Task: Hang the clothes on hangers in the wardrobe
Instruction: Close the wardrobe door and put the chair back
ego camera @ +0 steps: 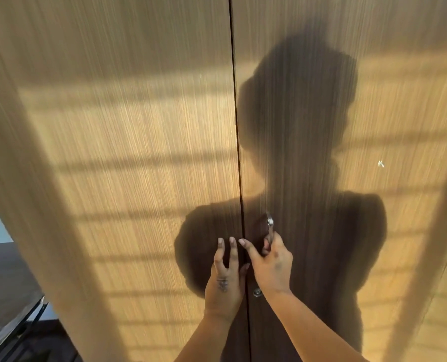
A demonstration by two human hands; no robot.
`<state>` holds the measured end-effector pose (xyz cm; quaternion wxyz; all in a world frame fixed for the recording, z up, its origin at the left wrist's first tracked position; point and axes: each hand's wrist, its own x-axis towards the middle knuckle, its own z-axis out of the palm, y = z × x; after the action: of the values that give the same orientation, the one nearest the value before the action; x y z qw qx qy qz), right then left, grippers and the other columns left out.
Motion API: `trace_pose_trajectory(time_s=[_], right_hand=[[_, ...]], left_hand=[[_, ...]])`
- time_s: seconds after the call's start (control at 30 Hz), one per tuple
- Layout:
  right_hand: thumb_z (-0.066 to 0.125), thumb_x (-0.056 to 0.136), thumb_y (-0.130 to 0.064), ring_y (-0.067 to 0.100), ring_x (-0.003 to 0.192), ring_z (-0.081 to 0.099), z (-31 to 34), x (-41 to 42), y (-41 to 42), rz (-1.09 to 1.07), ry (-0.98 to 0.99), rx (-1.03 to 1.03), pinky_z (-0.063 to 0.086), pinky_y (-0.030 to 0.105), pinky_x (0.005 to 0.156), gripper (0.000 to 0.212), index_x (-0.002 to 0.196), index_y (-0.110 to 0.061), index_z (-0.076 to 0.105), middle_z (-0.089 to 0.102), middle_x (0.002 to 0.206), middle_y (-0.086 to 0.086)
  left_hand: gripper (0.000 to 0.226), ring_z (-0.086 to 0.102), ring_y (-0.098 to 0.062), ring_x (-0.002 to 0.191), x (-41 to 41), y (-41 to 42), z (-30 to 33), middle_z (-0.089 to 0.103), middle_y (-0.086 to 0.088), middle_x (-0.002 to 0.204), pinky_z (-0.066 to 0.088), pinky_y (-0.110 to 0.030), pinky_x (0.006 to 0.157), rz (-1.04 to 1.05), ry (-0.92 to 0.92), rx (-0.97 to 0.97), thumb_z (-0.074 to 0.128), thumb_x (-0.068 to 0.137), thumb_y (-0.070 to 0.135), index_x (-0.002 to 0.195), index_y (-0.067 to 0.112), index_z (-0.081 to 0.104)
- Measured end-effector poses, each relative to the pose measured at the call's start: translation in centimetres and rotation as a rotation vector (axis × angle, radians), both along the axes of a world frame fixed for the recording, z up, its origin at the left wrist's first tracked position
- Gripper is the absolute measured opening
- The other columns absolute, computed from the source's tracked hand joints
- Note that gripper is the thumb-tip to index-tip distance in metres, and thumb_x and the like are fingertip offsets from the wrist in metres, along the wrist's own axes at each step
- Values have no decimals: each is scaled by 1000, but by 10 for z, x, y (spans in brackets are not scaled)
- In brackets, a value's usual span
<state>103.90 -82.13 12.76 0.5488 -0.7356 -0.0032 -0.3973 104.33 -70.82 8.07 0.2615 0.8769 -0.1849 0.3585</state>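
Wardrobe (139,152): two closed wood-grain doors, seam running 12 to 6 o'clock; contents hidden. Right hand (272,265), fingers clenched around the upright metal handle (270,228) on the right door. Left hand (223,278), fingers straight and released, pressed against the left door beside the seam.

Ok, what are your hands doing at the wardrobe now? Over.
Right hand grips the metal handle. Left hand flat on the left door. Wardrobe doors shut. No clothes or hangers in view.
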Motion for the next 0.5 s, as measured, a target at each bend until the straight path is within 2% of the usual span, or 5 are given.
trace_pose_trajectory(time_s=[0.13, 0.23, 0.33, 0.43, 0.5], right_hand=[[79, 77, -18, 4, 60, 58, 4, 10, -2, 52, -42, -62, 42, 8, 51, 36, 76, -27, 45, 49, 61, -11], [78, 78, -15, -1, 59, 57, 5, 19, 0, 18, -63, -66, 38, 5, 50, 38, 74, -28, 42, 47, 58, -13], [79, 78, -19, 3, 61, 58, 4, 28, 1, -44, -62, -84, 38, 5, 49, 32, 74, -18, 47, 46, 57, -13], [79, 77, -26, 10, 51, 54, 0, 35, 0, -101, -86, -134, 37, 6, 47, 35, 73, -16, 45, 44, 55, -11], [78, 77, -28, 7, 43, 48, -3, 39, -1, -113, -108, -170, 37, 7, 45, 35, 73, -16, 45, 44, 55, -10]], left_hand=[[59, 50, -24, 121, 6, -4, 1, 33, -19, 144, 39, -23, 95, -18, 1, -13, 41, 94, 34, 147, 10, 31], [58, 43, -20, 122, 20, -6, 0, 31, -21, 147, 37, -21, 94, -17, 58, -23, 35, 95, 33, 147, 8, 32], [55, 23, -23, 134, 38, -6, -11, 17, -22, 157, 45, -29, 104, -6, 106, 122, 24, 101, 24, 153, 10, 18], [58, 19, -30, 137, 52, -6, -23, 18, -18, 158, 48, -29, 97, -14, 94, 193, 29, 97, 18, 154, 13, 17], [54, 23, -22, 132, 52, -7, -23, 12, -15, 160, 46, -26, 99, 35, 126, 116, 13, 100, 19, 154, 16, 17]])
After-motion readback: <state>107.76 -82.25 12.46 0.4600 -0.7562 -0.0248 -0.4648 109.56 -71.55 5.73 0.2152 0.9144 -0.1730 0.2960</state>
